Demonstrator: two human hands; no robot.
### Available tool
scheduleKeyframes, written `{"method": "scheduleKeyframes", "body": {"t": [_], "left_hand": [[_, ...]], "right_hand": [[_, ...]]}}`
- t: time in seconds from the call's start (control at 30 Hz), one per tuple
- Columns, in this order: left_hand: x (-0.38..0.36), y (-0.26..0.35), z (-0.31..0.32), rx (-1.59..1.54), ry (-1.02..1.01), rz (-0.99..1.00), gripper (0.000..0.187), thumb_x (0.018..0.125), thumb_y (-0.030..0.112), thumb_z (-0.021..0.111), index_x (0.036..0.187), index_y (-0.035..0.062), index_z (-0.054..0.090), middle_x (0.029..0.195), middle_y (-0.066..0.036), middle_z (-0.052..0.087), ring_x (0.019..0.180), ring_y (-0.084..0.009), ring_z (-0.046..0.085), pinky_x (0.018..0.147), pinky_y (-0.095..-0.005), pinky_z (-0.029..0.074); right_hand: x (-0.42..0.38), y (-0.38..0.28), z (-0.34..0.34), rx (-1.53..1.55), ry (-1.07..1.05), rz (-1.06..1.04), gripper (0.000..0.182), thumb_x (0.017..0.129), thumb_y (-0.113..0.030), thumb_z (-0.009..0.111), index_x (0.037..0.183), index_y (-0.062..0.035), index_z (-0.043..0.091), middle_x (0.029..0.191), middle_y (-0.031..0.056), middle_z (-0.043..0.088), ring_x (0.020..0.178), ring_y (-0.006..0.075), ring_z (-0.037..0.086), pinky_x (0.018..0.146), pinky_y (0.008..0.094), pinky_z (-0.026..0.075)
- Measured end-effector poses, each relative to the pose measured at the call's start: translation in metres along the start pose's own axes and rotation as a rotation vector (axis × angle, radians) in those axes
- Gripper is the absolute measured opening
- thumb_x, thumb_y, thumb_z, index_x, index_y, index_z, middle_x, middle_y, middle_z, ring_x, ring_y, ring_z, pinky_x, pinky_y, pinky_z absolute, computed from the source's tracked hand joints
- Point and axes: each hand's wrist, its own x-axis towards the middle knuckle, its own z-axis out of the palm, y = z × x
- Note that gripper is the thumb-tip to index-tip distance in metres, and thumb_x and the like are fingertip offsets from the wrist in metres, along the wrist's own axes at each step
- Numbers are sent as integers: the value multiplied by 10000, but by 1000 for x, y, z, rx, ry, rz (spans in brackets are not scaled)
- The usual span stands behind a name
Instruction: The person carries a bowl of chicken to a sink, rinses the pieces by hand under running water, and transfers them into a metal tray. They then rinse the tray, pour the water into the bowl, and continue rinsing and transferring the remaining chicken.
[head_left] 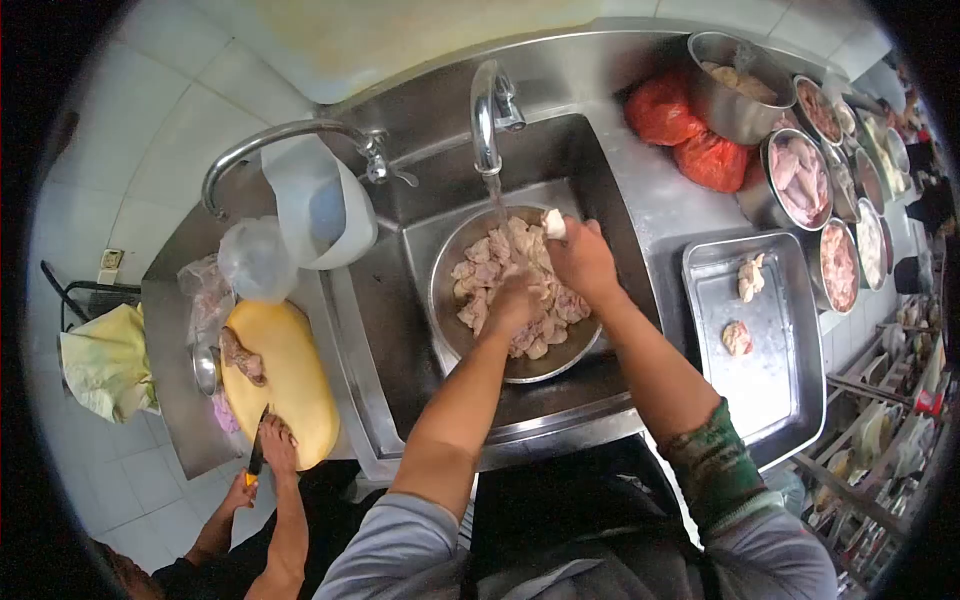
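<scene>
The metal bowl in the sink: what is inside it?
The metal bowl holds pale raw meat pieces under the running tap. The left hand and right hand cover part of them; the bowl's bottom is hidden.

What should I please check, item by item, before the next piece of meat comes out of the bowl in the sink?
1. Water running from the tap into the bowl: ok, a stream falls onto the meat.
2. Bowl seated inside the sink: ok, it sits level on the bottom.
3. Right hand grip: ok, it holds a pale piece above the bowl.
4. Left hand free: cannot tell, it is down among the meat.
5. Room on the tray: ok, only two pieces lie on it.
6. Co-worker's knife clear of the sink: ok, it is at the yellow board, left of the sink.
</scene>
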Motion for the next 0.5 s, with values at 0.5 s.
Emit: {"method": "scheduleKeyframes", "body": {"t": [0.5], "left_hand": [[-43,-3,-15,84,-105,-106,426,823,151,656,1218,67,523,1170,-249,553,1098,-432,541,934,-469,449]], "right_hand": [[-133,115,-272,-351,67,478,386,856,-181,661,1192,-29,551,1106,178,609,926,306,647,798,372,499]]}}
